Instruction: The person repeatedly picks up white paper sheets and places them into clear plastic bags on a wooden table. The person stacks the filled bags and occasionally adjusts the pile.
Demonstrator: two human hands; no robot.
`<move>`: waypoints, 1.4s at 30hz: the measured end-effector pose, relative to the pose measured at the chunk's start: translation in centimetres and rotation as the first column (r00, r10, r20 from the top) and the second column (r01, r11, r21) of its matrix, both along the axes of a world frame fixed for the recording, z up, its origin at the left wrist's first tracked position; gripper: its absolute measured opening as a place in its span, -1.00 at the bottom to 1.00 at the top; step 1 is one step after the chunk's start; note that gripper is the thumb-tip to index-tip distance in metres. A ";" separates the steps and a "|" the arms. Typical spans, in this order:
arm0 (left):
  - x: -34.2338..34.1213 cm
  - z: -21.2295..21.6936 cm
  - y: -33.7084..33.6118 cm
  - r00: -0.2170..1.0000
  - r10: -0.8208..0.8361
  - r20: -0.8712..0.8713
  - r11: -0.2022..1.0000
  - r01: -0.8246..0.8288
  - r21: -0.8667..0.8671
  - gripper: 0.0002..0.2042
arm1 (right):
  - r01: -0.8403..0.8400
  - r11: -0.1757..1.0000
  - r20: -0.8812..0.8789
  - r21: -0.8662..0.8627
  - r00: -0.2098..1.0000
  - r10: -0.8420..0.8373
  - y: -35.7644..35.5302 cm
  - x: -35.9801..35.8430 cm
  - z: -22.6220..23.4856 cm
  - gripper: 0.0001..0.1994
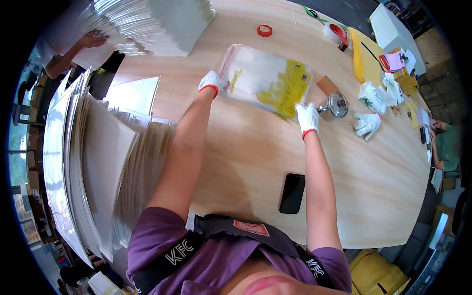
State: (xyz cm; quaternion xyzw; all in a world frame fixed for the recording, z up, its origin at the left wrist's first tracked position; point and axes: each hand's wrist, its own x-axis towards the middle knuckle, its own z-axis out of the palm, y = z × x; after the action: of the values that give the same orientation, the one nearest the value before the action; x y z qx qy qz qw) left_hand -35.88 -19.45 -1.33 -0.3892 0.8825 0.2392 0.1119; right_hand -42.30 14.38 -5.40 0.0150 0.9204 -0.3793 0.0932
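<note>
A flat stack of clear plastic bags (255, 73) with a yellow printed band at the right lies on the wooden table. My left hand (212, 81), in a white knit glove with a red cuff, is closed at the stack's left edge. At its near right corner, my right hand (308, 119), gloved the same way, has its fingers closed on the bag edge. Just right of that hand stands a metal pot with a glass lid (337, 104). A brown card (327, 85) lies behind it, and a loose white glove (367, 125) lies farther right.
Tall stacks of white sheets (167, 24) and upright film-wrapped boards (105, 157) stand at the left. A black phone (292, 193) lies near my right forearm. Tape rolls (336, 33) and a yellow envelope (366, 54) are at far right. Other people work at both sides.
</note>
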 end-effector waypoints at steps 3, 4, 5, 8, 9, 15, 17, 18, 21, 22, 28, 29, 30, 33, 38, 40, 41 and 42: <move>-0.2 -1.9 -2.1 0.995 -0.104 -0.007 0.990 0.104 0.096 -0.49 | 0.001 0.984 0.201 -0.175 0.979 0.035 -0.1 -1.9 -1.2 -0.47; 0.1 -2.2 -2.2 0.997 -0.079 -0.001 0.990 0.079 0.117 -0.51 | 0.012 1.000 0.136 -0.016 0.991 -0.009 -1.1 -1.2 0.0 -0.51; 0.3 -1.8 -1.9 0.998 -0.063 0.006 0.989 0.062 0.134 -0.53 | 0.002 1.000 0.095 0.022 0.995 -0.004 -1.5 -0.9 0.3 -0.52; 1.1 -1.2 -1.3 0.997 -0.053 -0.059 0.985 0.062 0.160 -0.60 | -0.073 0.996 0.058 0.050 0.996 0.070 -1.2 -0.6 1.2 -0.54; 1.8 -0.9 -1.2 0.992 -0.039 -0.122 0.978 0.062 0.199 -0.61 | -0.108 0.993 0.059 0.044 0.993 0.105 -1.0 -0.5 1.5 -0.54; 6.6 -3.4 -0.6 0.888 0.402 -0.226 0.633 -0.090 0.769 -0.75 | 0.037 0.954 0.147 -0.299 0.989 0.008 -0.3 -0.1 0.2 -0.56; 8.9 -4.5 0.2 0.804 0.575 -0.147 0.318 -0.054 0.947 -0.77 | 0.088 0.831 0.230 -0.549 0.972 0.049 0.0 -0.3 -1.2 -0.60; 10.2 -5.2 1.2 0.770 0.620 -0.150 0.265 -0.026 0.964 -0.77 | 0.071 0.809 0.263 -0.584 0.959 0.106 0.9 -0.1 -2.0 -0.63; 13.8 -5.8 3.8 0.662 0.724 -0.193 0.202 0.064 0.977 -0.78 | 0.115 0.764 0.496 -0.635 0.819 0.290 2.6 0.5 -2.5 -0.74; 14.6 -5.2 4.9 0.637 0.731 -0.243 0.242 0.092 0.966 -0.79 | 0.100 0.768 0.485 -0.632 0.825 0.292 2.9 0.9 -2.7 -0.75; 18.8 6.2 9.7 0.571 0.592 -0.569 0.517 0.272 0.812 -0.88 | -0.039 0.749 0.285 -0.662 0.911 0.299 2.4 5.6 -2.1 -0.80; 19.6 8.7 10.2 0.610 0.485 -0.627 0.619 0.268 0.738 -0.87 | -0.054 0.726 0.237 -0.686 0.926 0.293 1.7 6.0 -1.7 -0.80; 20.4 11.4 11.0 0.646 0.371 -0.667 0.709 0.267 0.653 -0.84 | -0.041 0.624 0.175 -0.780 0.944 0.281 0.3 6.6 -0.3 -0.77; 23.2 16.2 14.1 0.525 -0.010 -0.851 0.959 0.246 0.140 -0.68 | -0.220 0.575 -0.035 -0.788 0.948 0.315 -2.3 5.6 2.8 -0.64; 28.5 13.4 13.4 0.256 -0.451 -0.855 0.884 0.259 -0.389 -0.64 | -0.143 0.366 0.077 -0.920 0.848 0.525 -2.2 9.5 11.7 -0.56; 31.1 9.7 13.7 0.284 -0.544 -0.790 0.833 0.297 -0.467 -0.79 | 0.077 0.400 0.307 -0.913 0.775 0.553 -0.4 13.1 11.9 -0.52; 32.2 7.7 14.1 0.326 -0.611 -0.721 0.790 0.306 -0.532 -0.82 | 0.234 0.425 0.448 -0.874 0.728 0.520 0.7 14.0 10.5 -0.50; 33.1 5.8 14.7 0.362 -0.672 -0.646 0.740 0.324 -0.589 -0.85 | 0.581 0.354 0.680 -0.732 0.597 0.426 2.0 14.0 6.1 -0.30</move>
State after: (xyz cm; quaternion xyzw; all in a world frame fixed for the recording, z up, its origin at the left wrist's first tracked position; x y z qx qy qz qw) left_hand -2.77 -4.76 4.44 0.0525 0.9273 0.1789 -0.3247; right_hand -28.33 16.36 0.73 0.1783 0.3799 -0.7815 0.4617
